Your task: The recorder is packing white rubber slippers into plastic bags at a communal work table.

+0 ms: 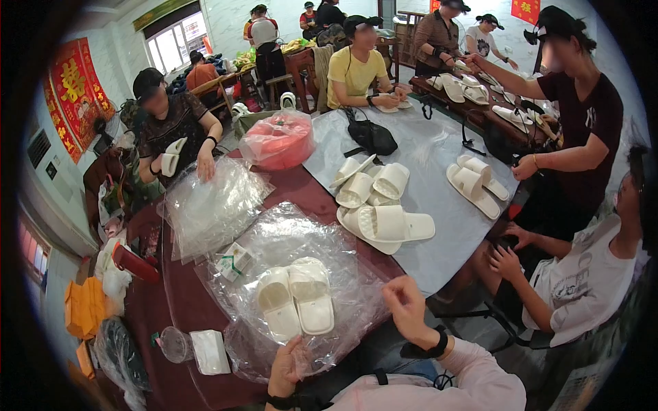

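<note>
A pair of white slippers (312, 298) lies side by side on clear plastic bags (356, 288), toes pointing away from me. My left hand (284, 370) is at the heel end of the pair, its thumb and fingers closed on the near edge of the plastic. Over the right border of the bags, my right hand (407, 312) is raised with curled fingers; what they hold, if anything, is hidden. A small white and green packet (234, 262) rests on the plastic, to the left beyond the slippers.
A heap of white slippers (387, 222) and another pair (473, 185) lie on the grey cover. Across the dark red table (199, 322), a person holds a slipper (173, 156) beside stacked plastic bags (219, 198). A plastic cup (176, 344) and white packet (210, 352) sit left.
</note>
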Available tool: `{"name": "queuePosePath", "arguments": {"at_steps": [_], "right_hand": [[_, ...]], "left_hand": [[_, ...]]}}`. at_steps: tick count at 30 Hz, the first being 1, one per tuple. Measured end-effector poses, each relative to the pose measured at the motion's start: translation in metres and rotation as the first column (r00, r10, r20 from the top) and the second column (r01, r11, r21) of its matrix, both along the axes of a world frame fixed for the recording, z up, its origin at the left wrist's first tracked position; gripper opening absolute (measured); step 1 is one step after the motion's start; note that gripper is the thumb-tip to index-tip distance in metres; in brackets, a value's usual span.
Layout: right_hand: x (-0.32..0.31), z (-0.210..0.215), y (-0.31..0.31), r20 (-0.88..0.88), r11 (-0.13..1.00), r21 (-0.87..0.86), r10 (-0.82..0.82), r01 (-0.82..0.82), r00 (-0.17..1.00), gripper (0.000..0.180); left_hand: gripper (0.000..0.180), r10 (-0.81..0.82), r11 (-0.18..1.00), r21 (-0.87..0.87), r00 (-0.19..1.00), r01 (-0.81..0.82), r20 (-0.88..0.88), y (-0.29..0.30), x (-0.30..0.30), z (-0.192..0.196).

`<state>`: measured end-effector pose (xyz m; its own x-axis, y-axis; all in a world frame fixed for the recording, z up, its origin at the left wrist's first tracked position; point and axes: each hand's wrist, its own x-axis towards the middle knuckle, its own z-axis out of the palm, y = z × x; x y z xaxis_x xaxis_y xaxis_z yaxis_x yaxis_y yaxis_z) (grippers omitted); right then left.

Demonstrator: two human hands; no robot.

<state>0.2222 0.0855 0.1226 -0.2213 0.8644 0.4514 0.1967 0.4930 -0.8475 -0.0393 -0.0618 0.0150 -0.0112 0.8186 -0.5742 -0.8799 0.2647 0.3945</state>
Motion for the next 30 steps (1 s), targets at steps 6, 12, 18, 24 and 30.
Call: {"name": "queuePosePath", "arguments": {"at_steps": [6,12,18,24,30], "right_hand": [[0.001,-0.033,0.035,-0.028,0.570,-0.805,0.238,-0.163,0.971,0.048],[-0.031,-0.061,0.001,-0.413,0.038,-0.899,0.254,-0.436,0.874,0.054],[-0.062,-0.057,-0.008,-0.503,0.055,-0.821,0.400,-0.568,0.766,0.043],[-0.078,-0.087,-0.028,-0.253,0.608,-0.588,0.488,-0.534,0.835,0.044],[-0.084,-0.065,-0.056,0.321,0.752,-0.546,0.594,-0.368,0.738,0.040]], "left_hand": [[0.030,0.074,0.996,-0.045,0.997,-0.074,-0.006,0.003,0.009,0.016],[0.033,0.091,0.996,-0.008,0.996,-0.091,0.016,0.004,0.017,0.000],[0.042,0.123,0.991,0.042,0.992,-0.124,0.028,0.015,0.045,0.039],[0.055,-0.089,0.985,0.136,0.989,0.105,-0.115,0.017,0.053,0.031],[0.054,-0.111,0.989,0.087,0.989,0.119,-0.093,0.017,0.058,0.034]]}}
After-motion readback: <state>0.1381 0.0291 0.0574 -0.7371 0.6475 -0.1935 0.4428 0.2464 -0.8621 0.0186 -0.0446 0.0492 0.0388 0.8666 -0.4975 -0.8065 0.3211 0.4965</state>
